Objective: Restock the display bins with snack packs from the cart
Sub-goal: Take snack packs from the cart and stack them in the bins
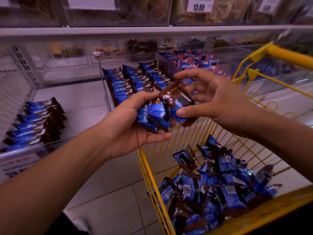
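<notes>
Loose packs [218, 187] lie heaped in the yellow cart [149, 168] at lower right, blue-and-brown wrappers facing every way, the supply not yet shelved. Above the cart's near rim both forearms reach forward and meet. The left hand [133, 131] is turned palm up, its fingers curled under and thumb over a small stack of packs [152, 116], probably squaring them so they go in as one neat row. The right hand [211, 99] comes in from the other side, its thumb and spread fingers closed lightly around the end pack [183, 102], seemingly straightening it or adding it to the stack. Beyond the hands, the middle bin [105, 85] holds several tidy rows of the same packs, standing on edge, so the stack is likely bound there. The left bin [25, 146] has one row. A price tag [199, 5] hangs above.
</notes>
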`<act>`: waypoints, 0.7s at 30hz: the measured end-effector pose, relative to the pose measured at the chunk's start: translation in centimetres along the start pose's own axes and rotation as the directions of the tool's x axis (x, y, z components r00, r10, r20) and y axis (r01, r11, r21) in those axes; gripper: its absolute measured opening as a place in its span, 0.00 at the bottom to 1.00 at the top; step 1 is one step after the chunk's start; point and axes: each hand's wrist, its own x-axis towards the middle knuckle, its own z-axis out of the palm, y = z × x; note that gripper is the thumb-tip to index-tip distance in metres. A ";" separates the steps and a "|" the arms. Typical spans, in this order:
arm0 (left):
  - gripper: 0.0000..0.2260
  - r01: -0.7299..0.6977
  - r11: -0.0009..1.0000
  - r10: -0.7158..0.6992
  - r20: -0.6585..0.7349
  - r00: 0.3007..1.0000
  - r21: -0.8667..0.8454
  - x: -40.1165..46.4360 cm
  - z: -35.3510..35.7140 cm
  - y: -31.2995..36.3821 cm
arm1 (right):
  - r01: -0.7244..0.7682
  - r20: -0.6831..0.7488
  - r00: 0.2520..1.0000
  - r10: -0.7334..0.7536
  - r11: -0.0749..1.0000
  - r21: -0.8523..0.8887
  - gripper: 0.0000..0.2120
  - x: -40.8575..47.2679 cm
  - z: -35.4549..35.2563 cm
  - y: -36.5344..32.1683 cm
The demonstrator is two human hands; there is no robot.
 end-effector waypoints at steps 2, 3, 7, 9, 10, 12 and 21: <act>0.20 -0.049 0.999 0.049 -0.014 0.999 0.008 -0.2 -0.1 0.2 | -0.012 -0.073 0.997 0.009 0.999 -0.044 0.27 0.0 0.8 -0.4; 0.20 -0.076 0.997 0.076 -0.011 0.997 0.032 -0.3 -0.2 0.3 | -0.030 -0.123 0.992 0.025 0.999 -0.032 0.25 0.0 1.4 -0.4; 0.22 -0.158 0.964 0.163 -0.005 0.987 0.215 -1.9 -1.1 1.6 | -0.078 -0.205 0.974 0.096 0.992 0.095 0.25 0.8 4.3 -1.0; 0.24 -0.180 0.950 0.195 -0.035 0.980 0.255 -3.3 -2.3 2.8 | -0.122 -0.114 0.982 0.150 0.967 0.224 0.24 1.3 5.5 -1.9; 0.23 -0.187 0.944 0.206 -0.043 0.978 0.271 -4.2 -3.1 3.5 | -0.152 -0.043 0.984 0.170 0.947 0.282 0.22 1.7 6.0 -2.5; 0.20 -0.161 0.937 0.184 -0.046 0.982 0.310 -6.3 -4.9 5.0 | -0.187 0.095 0.982 0.166 0.940 0.286 0.20 2.9 6.9 -3.4; 0.14 -0.003 0.913 0.140 -0.307 0.941 0.409 -12.7 -12.4 9.6 | 0.079 0.551 0.834 -0.039 0.996 -0.050 0.32 13.2 16.5 -6.1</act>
